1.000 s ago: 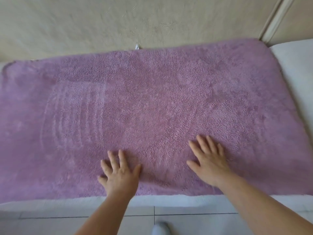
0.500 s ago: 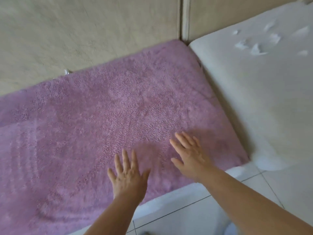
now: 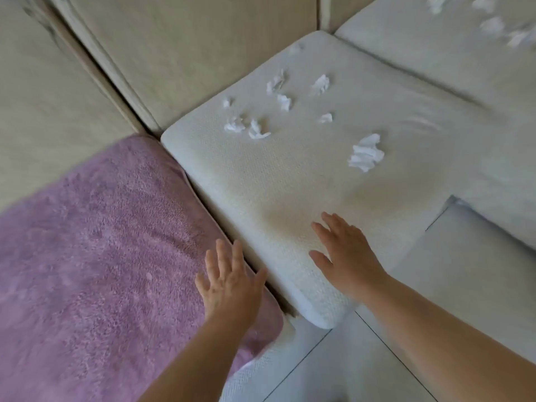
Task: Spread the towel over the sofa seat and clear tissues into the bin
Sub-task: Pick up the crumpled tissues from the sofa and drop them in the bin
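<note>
My left hand [image 3: 229,281] is spread wide, fingers extended, palm down, holding nothing. It sits over the right edge of the purple towel [image 3: 95,250], with the thumb reaching toward the gap between two seat cushions. I cannot tell whether the palm presses the towel or floats just above it.

My right hand [image 3: 345,253] is likewise spread flat and empty, palm down over the near front part of the white seat cushion [image 3: 261,181]. Contact with the fabric cannot be confirmed. Both forearms enter from the bottom edge of the view.

The towel lies flat across the sofa seat on the left, covering it from the backrest [image 3: 179,59] to the front edge. Its right border runs along the seam beside the white seat cushion.

Crumpled tissues lie scattered on the far half of the white seat cushion, well apart from both hands. The largest tissue [image 3: 366,153] lies nearest the right hand, toward the cushion's right side. A pair of tissues [image 3: 246,127] lies just beside each other nearer the backrest, with several smaller pieces [image 3: 282,91] further back. More tissues [image 3: 493,24], blurred, lie on the adjoining cushion [image 3: 435,68] at upper right.

Pale tiled floor [image 3: 333,367] shows below the cushions' front edges, between my forearms.
</note>
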A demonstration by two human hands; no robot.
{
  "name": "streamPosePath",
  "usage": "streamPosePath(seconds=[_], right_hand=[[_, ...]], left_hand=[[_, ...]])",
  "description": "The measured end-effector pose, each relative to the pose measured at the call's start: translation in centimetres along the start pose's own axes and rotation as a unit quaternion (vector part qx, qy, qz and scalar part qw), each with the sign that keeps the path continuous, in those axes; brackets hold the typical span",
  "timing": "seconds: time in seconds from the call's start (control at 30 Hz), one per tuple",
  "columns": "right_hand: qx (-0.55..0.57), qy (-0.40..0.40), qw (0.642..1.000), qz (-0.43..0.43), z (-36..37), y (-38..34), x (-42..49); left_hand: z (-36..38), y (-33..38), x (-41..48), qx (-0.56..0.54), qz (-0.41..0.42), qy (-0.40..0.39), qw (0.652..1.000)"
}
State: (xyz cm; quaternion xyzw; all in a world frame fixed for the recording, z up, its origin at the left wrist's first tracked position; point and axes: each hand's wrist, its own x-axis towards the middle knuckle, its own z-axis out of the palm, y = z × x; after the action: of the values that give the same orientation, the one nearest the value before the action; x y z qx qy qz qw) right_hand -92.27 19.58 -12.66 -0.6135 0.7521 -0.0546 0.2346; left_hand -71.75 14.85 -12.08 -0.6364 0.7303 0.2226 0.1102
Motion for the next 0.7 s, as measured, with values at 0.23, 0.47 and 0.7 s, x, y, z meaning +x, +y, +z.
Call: streamPosePath(seconds=[0.23, 0.47, 0.7], right_hand=[[0.052, 0.039, 0.996, 0.064, -3.4, 6.7, 1.1], [0.055, 0.042, 0.988, 0.14, -8.5, 13.3, 4.5], [0.084, 0.053, 0.979, 0.181, -10.7, 17.6, 8.6]], left_hand=[[-0.8, 8.2, 4.5, 0.038, 0.092, -0.007, 0.995], [-1.8, 14.9, 10.7, 0.03, 0.141, -0.034, 0.989], [-1.9, 22.0, 16.0, 0.028, 0.214, -0.014, 0.976]])
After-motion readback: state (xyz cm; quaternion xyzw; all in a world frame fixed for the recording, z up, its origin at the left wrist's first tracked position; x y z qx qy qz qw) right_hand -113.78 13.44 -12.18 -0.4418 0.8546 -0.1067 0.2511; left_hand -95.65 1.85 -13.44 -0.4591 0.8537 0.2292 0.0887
